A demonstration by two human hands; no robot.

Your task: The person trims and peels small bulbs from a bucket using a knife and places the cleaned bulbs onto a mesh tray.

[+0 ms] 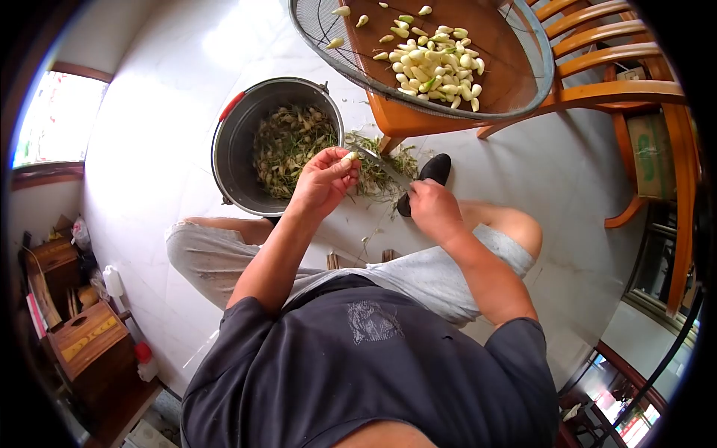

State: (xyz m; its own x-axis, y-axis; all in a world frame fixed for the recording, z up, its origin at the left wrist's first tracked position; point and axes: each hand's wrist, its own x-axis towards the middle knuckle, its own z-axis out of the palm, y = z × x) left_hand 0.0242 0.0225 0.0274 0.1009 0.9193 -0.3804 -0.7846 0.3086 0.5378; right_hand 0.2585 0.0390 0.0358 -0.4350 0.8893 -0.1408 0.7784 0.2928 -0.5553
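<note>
My left hand (326,179) pinches a small pale bulb (351,157) between thumb and fingers, near the right rim of a metal bucket (225,175). Wrapped round a knife handle, my right hand (435,210) holds the knife (385,168), whose blade reaches up and left to the bulb. Inside the bucket lie many unpeeled bulbs (291,142) with stalks. Green and dry trimmings (388,179) are scattered on the floor beneath the knife. Beyond them, a round mesh sieve (549,63) holds several peeled whitish bulbs (441,63).
The sieve rests on a wooden chair (385,116) at the top. Another slatted chair back (605,52) stands at the upper right. My black shoe (435,170) is beside the trimmings. A wooden box (86,340) and small bottles stand at the lower left.
</note>
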